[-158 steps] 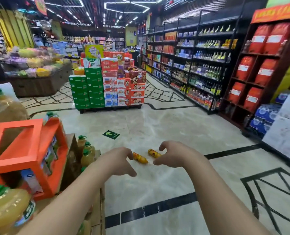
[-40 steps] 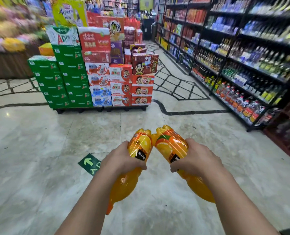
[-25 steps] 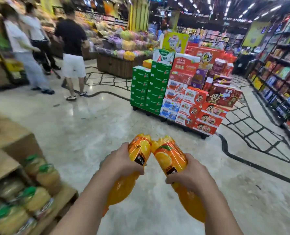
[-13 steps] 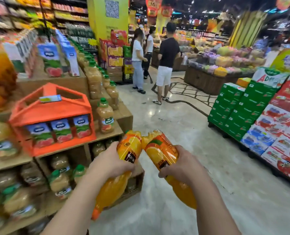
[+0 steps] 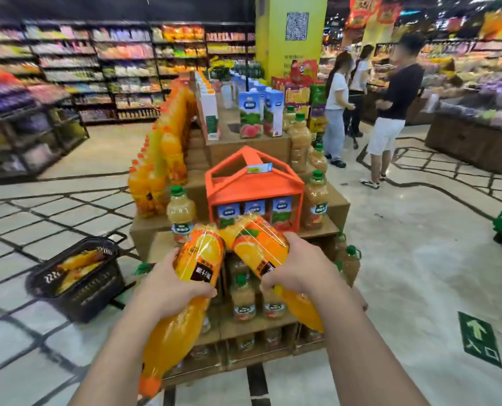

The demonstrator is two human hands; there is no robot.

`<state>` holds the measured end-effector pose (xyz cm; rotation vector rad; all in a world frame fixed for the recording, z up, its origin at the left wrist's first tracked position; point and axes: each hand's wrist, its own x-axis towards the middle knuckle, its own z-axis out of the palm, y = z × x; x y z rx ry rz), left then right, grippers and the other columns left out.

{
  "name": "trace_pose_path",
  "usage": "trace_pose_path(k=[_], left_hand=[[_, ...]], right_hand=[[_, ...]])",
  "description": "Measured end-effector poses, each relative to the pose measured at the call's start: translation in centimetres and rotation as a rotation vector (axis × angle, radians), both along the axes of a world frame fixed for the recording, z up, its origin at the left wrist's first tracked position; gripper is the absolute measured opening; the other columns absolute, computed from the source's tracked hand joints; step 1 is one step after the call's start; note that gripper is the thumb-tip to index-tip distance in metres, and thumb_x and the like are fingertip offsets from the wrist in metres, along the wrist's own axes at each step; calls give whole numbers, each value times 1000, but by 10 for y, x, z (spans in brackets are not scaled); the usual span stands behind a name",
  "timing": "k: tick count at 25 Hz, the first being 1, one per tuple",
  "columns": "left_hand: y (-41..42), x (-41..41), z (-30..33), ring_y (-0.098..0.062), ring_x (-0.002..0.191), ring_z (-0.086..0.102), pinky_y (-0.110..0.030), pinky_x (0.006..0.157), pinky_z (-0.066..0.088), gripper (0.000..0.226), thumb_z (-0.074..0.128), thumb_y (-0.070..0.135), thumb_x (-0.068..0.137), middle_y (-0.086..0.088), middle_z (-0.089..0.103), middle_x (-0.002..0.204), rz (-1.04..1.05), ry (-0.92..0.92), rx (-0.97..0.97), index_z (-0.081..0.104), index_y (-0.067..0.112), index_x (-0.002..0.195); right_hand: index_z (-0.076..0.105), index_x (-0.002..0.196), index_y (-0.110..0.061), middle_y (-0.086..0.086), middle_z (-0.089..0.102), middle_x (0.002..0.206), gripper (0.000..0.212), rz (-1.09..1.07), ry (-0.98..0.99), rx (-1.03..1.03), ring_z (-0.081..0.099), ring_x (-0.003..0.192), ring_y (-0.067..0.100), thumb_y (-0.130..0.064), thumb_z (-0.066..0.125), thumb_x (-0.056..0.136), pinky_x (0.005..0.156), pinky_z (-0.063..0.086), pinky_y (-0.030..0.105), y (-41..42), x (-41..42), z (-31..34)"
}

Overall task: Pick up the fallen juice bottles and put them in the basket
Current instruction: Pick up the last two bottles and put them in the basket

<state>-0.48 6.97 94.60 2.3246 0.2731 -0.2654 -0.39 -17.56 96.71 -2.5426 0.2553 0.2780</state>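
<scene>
I hold one orange juice bottle in each hand, both with the cap end toward me and the base pointing away. My left hand [image 5: 175, 284] grips the left juice bottle [image 5: 173, 332] around its label. My right hand [image 5: 301, 269] grips the right juice bottle [image 5: 260, 249] the same way. The two bottle bases nearly touch in front of me. A black plastic basket [image 5: 96, 291] stands on the floor to the lower left, with orange bottles lying inside it.
A stepped cardboard display [image 5: 326, 200] of juice bottles stands straight ahead, with an orange carton carrier [image 5: 254, 183] on it. Three people [image 5: 390, 106] stand at the right rear. Shelves [image 5: 39, 92] line the left. A green arrow sticker [image 5: 481, 338] marks the floor.
The view has swung left: the display now sits straight ahead and the black basket has come into sight at the lower left. Both hands keep the same grip on the bottles.
</scene>
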Motion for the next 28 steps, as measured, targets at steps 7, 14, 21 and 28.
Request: trace_pose_path(k=[7,14,21,28], left_hand=[[224,-9,19,-27,112,59,-41,94,52,134,91,58,37,1,58,131,211,-70,52,31,35,155],[390,3,26,-27,103,64,-48,91,57,135,89,61,35,1,62,126,414,-72,52,30,40,155],[530,77,2,-23,101,64,-46,88,59,133,90,61,38,2,60,127,602,-20,51,25,45,153],[666,200,-9,-27,113,60,-45,90,57,126,89,59,52,3,55,136,709,6,83,17,46,155]], right_hand=[[38,143,-33,-1,58,121,109,208,-9,27,58,116,29,-53,91,50,94,52,45,227,40,10],[37,146,-38,-3,57,123,109,398,-23,66,56,114,27,-52,89,51,96,52,46,408,110,16],[26,153,-41,-1,54,133,124,561,16,39,56,117,26,-55,90,48,95,53,46,570,225,-12],[39,146,-35,-3,57,119,107,676,25,50,56,108,23,-46,92,54,90,52,40,723,368,-19]])
